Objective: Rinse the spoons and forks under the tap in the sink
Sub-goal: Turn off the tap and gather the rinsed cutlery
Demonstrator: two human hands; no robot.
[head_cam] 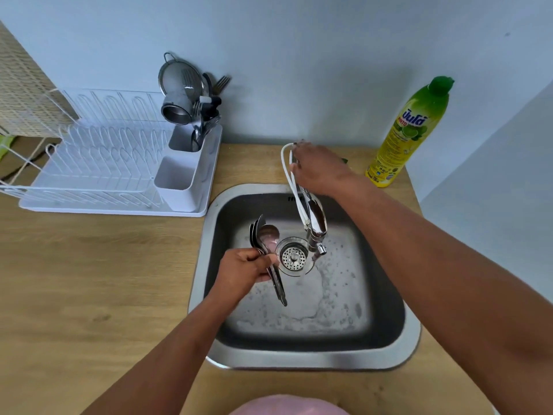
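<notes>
Several spoons (265, 235) bunched in left hand (245, 269), fingers clamped round handles, bowls beside spout (317, 244) at frame centre. Right hand (318, 169) wrapped over tap base, likely working valve.

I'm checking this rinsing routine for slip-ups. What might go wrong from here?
1. The left hand grips the bundle of steel spoons mid-handle only; wet, one may slide into the steel sink.
2. The spoons sit left of the chrome tap spout, so water turned on by the right hand may miss them.
</notes>
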